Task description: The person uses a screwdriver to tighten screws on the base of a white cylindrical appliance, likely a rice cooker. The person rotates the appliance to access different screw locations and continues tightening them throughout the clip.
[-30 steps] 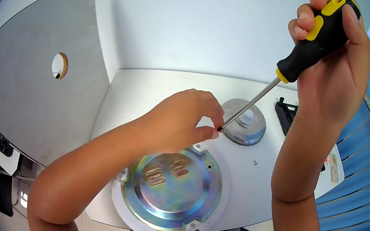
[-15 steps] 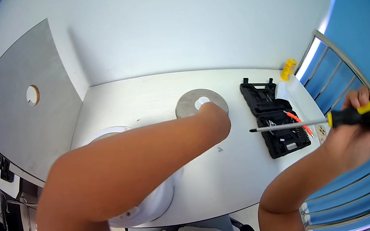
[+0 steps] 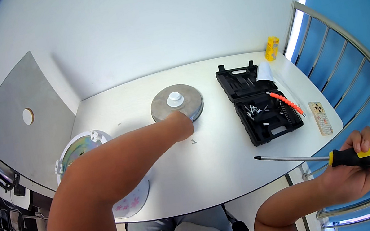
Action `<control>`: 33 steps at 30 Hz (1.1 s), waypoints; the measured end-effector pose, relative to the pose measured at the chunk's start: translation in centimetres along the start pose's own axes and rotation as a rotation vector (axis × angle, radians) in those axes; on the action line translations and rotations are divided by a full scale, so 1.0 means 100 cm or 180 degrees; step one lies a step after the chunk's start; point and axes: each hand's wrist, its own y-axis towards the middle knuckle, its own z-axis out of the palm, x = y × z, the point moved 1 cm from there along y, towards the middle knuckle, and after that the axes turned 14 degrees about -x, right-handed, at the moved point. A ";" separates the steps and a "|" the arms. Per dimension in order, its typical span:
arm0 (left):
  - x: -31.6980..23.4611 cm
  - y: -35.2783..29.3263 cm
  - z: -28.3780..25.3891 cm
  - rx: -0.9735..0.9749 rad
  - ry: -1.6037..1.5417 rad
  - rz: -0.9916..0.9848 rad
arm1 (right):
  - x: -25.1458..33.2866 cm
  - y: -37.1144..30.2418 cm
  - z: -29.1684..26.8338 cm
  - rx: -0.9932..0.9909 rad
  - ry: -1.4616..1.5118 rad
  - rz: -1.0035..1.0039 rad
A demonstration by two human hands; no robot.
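Observation:
My right hand (image 3: pixel 354 174) is wrapped round the black and yellow handle of a screwdriver (image 3: pixel 292 159); its long shaft points left past the table's front edge. My left arm reaches across from the lower left. The left hand (image 3: pixel 182 124) is at the near edge of a round metal lid (image 3: pixel 167 111) with a white knob, and its fingers are hidden from view. Small screws (image 3: pixel 194 142) lie just in front of that hand. Partly behind my left forearm stands a white round pot (image 3: pixel 133 202) with pink flowers and a shiny inside.
To the right lies an opened black tool case (image 3: pixel 266 117) with bits and an orange flexible shaft (image 3: pixel 285 100). A phone (image 3: pixel 321 119) and a yellow box (image 3: pixel 272 48) are near the table's right side. A metal railing (image 3: pixel 351 43) runs beside it; a grey panel (image 3: pixel 20 102) stands at left.
The view has shifted, so the table sits differently in it. My left hand has drawn back from beside the lid's knob to its near edge. The screwdriver stays in my right hand.

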 end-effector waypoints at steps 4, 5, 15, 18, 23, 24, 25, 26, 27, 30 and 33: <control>-0.002 0.002 0.014 0.0119 0.0207 -0.0161 | 0.011 0.001 -0.005 0.0085 0.0000 0.0074; -0.002 0.000 0.014 0.0048 0.0256 -0.0232 | 0.013 0.001 -0.006 0.0080 0.0017 0.0072; 0.051 -0.116 -0.156 -0.1652 -0.0434 -0.0960 | -0.001 -0.015 0.026 0.0325 0.0868 0.0901; 0.050 -0.215 -0.170 -0.2952 -0.0766 -0.1061 | -0.032 -0.040 0.066 0.0482 0.1189 0.1469; 0.000 -0.345 -0.095 -0.3381 -0.1437 -0.1392 | -0.077 -0.114 0.163 0.1205 0.1438 0.2395; -0.009 -0.356 -0.075 -0.3386 -0.1717 -0.1524 | -0.085 -0.132 0.183 0.1286 0.1595 0.2476; -0.018 -0.365 -0.057 -0.3338 -0.2065 -0.1740 | -0.089 -0.148 0.201 0.1433 0.1719 0.2621; -0.026 -0.368 -0.041 -0.3475 -0.2234 -0.1765 | -0.093 -0.163 0.219 0.1592 0.1937 0.2589; -0.034 -0.370 -0.027 -0.3595 -0.2424 -0.1729 | -0.094 -0.176 0.233 0.1670 0.1848 0.2688; -0.056 -0.365 0.004 -0.3830 -0.2419 -0.1694 | -0.091 -0.207 0.259 0.1962 0.1598 0.2636; -0.071 -0.358 0.021 -0.4081 -0.2175 -0.1881 | -0.086 -0.223 0.266 0.2249 0.1351 0.2514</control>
